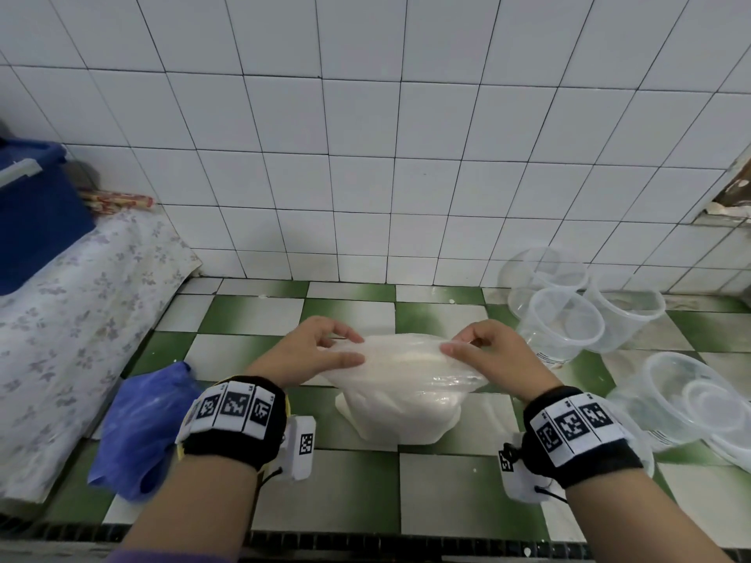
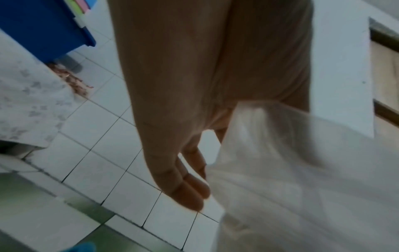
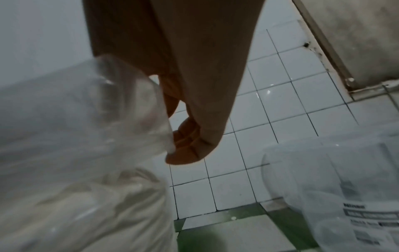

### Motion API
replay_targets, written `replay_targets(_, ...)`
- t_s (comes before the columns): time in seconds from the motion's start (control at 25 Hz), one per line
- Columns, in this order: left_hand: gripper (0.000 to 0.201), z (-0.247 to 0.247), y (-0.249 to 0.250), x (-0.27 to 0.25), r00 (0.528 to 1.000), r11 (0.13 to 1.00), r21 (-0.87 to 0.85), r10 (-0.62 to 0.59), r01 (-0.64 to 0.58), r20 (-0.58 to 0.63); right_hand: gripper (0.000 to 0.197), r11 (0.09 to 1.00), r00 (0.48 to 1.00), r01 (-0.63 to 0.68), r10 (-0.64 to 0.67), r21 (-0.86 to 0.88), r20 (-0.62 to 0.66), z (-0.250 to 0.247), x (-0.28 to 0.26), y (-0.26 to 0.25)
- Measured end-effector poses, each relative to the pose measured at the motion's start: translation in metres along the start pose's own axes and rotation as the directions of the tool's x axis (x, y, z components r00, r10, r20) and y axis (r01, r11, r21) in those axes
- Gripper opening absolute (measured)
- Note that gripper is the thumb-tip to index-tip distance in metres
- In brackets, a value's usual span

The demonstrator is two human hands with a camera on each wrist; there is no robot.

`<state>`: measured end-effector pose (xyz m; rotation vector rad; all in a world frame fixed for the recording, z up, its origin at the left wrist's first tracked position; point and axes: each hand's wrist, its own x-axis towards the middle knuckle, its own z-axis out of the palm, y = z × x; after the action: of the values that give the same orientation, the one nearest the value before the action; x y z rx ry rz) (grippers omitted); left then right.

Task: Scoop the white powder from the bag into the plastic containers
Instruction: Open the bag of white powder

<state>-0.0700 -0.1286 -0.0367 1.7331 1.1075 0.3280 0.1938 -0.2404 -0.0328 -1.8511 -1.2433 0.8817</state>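
Both grips on blurred bag (image 1: 400, 384) rim.

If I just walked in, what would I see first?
You'd spot the clear plastic bag of white powder in the middle of the green-and-white checkered counter, with the left hand and the right hand pinching its top on either side. To the right sit empty clear plastic containers, and to the left lies a crumpled blue plastic bag.
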Motion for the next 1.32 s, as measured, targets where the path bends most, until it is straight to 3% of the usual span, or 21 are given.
replay_targets(0.04, 0.017, 0.0, 0.002, 0.002, 0.996, 0.993, 0.115, 0.041, -0.031, -0.077, 0.023, 0.999, 0.999, 0.021, -0.022, -0.033, -0.036, 0.0, 0.002, 0.0)
replay_targets(0.12, 0.016, 0.002, 0.009, 0.005, 0.981, 0.986, 0.157, 0.09, -0.063, -0.172, 0.027, 0.999, 0.996, 0.033, -0.034, -0.02, -0.087, -0.001, 0.006, 0.0)
replay_targets(0.28, 0.025, 0.004, 0.012, 0.015, 0.984, 0.994, -0.102, -0.066, 0.049, -0.167, 0.033, 0.985, 0.992, -0.023, 0.043, 0.169, -0.119, 0.004, 0.021, 0.008)
replay_targets(0.4, 0.043, 0.009, 0.007, 0.018, 0.967, 0.903, -0.377, -0.246, 0.204, -0.066, 0.046, 0.95, 0.983, -0.109, 0.146, 0.291, -0.108, 0.012, 0.026, 0.013)
replay_targets(0.48, 0.051, 0.012, 0.006, 0.019, 0.955, 0.859, -0.454, -0.291, 0.236, -0.053, 0.05, 0.948, 0.974, -0.144, 0.187, 0.284, -0.129, 0.014, 0.024, 0.012)
replay_targets(0.52, 0.05, 0.01, 0.009, 0.017, 0.952, 0.89, -0.385, -0.295, 0.243, -0.082, 0.048, 0.964, 0.967, -0.158, 0.195, 0.216, -0.162, 0.012, 0.02, 0.009)
replay_targets(0.6, 0.052, 0.001, 0.015, 0.009, 0.934, 0.951, -0.048, -0.31, 0.306, -0.176, 0.046, 0.979, 0.955, -0.205, 0.2, -0.001, -0.218, 0.0, 0.01, 0.001)
replay_targets(0.68, 0.056, -0.007, 0.018, 0.0, 0.908, 0.917, 0.119, -0.346, 0.38, -0.235, 0.046, 0.96, 0.948, -0.272, 0.254, -0.072, -0.193, -0.012, -0.002, -0.008)
replay_targets(0.72, 0.053, -0.008, 0.019, -0.003, 0.904, 0.919, 0.079, -0.36, 0.386, -0.233, 0.043, 0.954, 0.946, -0.295, 0.286, -0.043, -0.153, -0.015, -0.006, -0.011)
replay_targets(0.84, 0.029, -0.003, 0.019, -0.01, 0.91, 0.902, -0.288, -0.378, 0.321, -0.172, 0.028, 0.912, 0.921, -0.354, 0.379, 0.209, -0.094, -0.01, -0.014, -0.015)
replay_targets(0.92, 0.02, 0.001, 0.017, -0.013, 0.918, 0.814, -0.516, -0.378, 0.268, -0.119, 0.022, 0.845, 0.893, -0.39, 0.444, 0.367, -0.071, -0.005, -0.016, -0.014)
replay_targets(1.04, 0.019, 0.005, 0.007, -0.013, 0.926, 0.676, -0.697, -0.374, 0.237, -0.048, 0.015, 0.711, 0.867, -0.438, 0.495, 0.55, 0.051, -0.001, -0.016, -0.013)
replay_targets(1.12, 0.019, 0.009, -0.001, -0.014, 0.921, 0.565, -0.793, -0.389, 0.229, -0.01, 0.006, 0.553, 0.837, -0.466, 0.528, 0.691, 0.142, -0.001, -0.016, -0.013)
replay_targets(1.24, 0.019, 0.012, -0.013, -0.013, 0.913, 0.346, -0.914, -0.405, 0.21, 0.056, 0.014, 0.278, 0.799, -0.454, 0.548, 0.847, 0.248, -0.001, -0.012, -0.006)
replay_targets(1.32, 0.02, 0.016, -0.017, -0.011, 0.903, 0.248, -0.946, -0.42, 0.209, 0.089, 0.018, 0.128, 0.797, -0.428, 0.52, 0.895, 0.307, 0.001, -0.01, 0.0)
